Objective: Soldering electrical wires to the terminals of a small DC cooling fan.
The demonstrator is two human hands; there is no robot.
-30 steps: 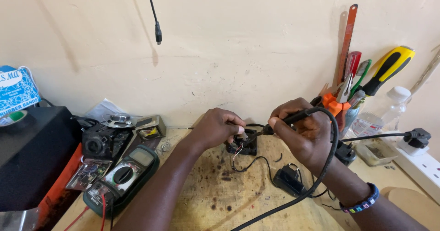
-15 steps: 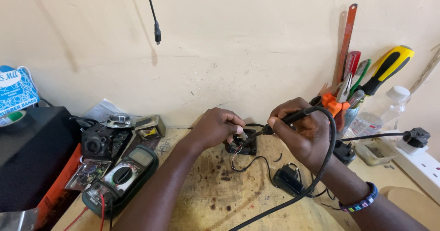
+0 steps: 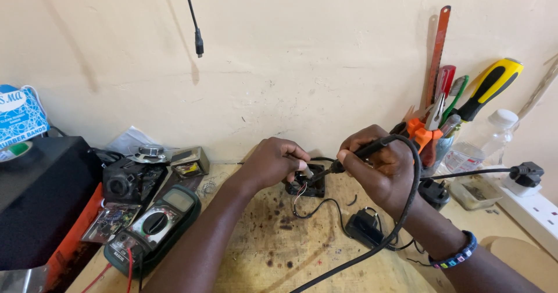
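My right hand (image 3: 381,168) grips a black soldering iron (image 3: 354,155), its tip pointing down-left at a small black electronic part (image 3: 308,185) with thin wires on the wooden bench (image 3: 273,252). My left hand (image 3: 276,162) pinches something small right at that part, touching it from the left; what the fingers hold is hidden. The iron's black cord (image 3: 401,211) loops over my right wrist and trails toward me. A beaded bracelet (image 3: 456,255) sits on my right forearm.
A green multimeter (image 3: 154,226) lies at the left, beside a black box (image 3: 35,200) and loose parts. A small black adapter (image 3: 365,226) lies by my right arm. A cup of tools (image 3: 439,130), a plastic bottle (image 3: 479,139) and a white power strip (image 3: 535,206) stand at the right.
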